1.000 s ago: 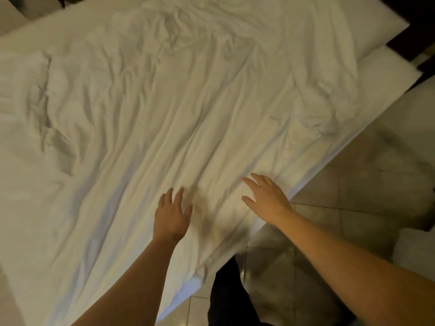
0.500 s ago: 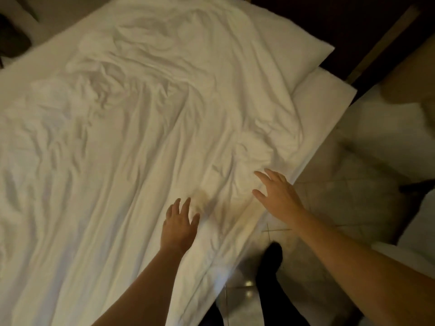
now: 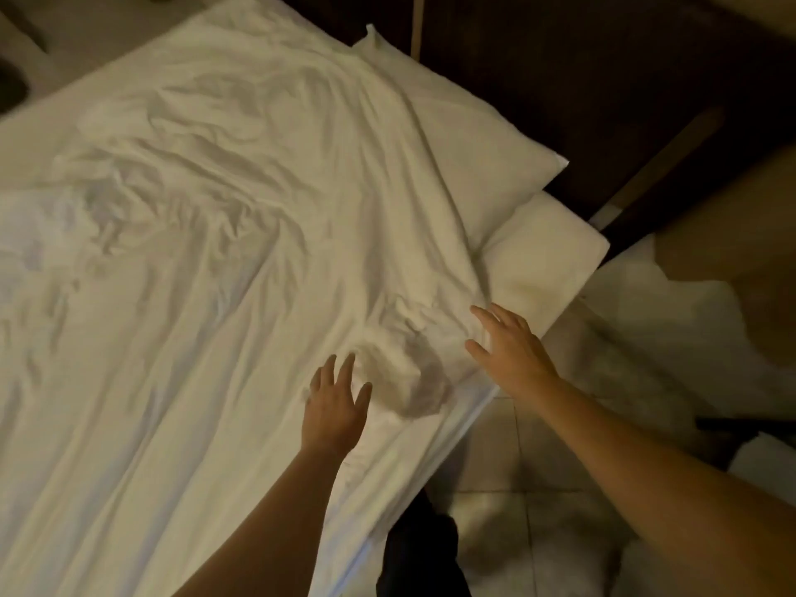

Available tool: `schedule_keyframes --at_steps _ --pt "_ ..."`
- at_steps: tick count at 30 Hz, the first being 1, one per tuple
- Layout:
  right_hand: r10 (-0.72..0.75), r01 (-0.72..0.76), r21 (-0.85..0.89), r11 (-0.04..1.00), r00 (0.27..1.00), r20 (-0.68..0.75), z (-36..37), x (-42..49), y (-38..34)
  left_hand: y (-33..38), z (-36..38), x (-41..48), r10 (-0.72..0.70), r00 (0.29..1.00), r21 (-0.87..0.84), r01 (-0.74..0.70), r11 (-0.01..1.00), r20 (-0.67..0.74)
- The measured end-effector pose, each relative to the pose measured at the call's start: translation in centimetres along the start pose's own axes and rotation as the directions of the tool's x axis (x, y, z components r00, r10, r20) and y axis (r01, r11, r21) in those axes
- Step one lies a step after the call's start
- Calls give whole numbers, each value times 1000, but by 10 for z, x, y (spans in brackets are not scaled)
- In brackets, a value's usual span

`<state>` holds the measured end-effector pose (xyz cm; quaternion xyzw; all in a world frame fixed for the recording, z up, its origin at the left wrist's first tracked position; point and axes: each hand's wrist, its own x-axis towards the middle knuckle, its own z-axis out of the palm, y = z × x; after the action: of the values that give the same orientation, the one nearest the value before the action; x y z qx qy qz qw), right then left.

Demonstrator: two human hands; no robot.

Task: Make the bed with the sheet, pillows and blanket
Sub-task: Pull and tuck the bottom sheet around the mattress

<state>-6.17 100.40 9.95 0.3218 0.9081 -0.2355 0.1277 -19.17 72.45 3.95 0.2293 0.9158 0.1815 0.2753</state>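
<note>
sheet: white, heavily creased, spread over most of the bed, top edge lapping onto the pillow
floor: pale tiles, right of the bed
pillow: white, at the head end, partly under the sheet
mattress corner: bare, just beside the sheet's edge
right hand: fingers spread wide, holding nothing, at the sheet's edge near the mattress corner; contact cannot tell
left hand: flat, fingers splayed, palm down on the sheet, nothing gripped
dark patch: on the sheet, between the hands

I see pale floor tiles beside the bed. Dark wood panelling stands beyond the bed. The light is dim and warm.
</note>
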Motion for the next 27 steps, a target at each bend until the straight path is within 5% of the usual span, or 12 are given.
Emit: schedule_keyframes --at_steps 15,20,24,27 --pt "-17 18 28 999 999 -38 -110 251 66 184 -31 253 94 991 21 -93 995 -91" --pt "-65 62 -29 998 994 -83 -148 330 83 271 -33 327 168 975 -139 -188 972 -146" --pt "-186 178 -88 980 978 -95 -167 410 98 326 -21 381 118 984 -273 -152 950 -137" --pt "-205 201 -78 976 978 -45 -183 468 102 334 -14 420 -98 974 -324 27 946 -204"
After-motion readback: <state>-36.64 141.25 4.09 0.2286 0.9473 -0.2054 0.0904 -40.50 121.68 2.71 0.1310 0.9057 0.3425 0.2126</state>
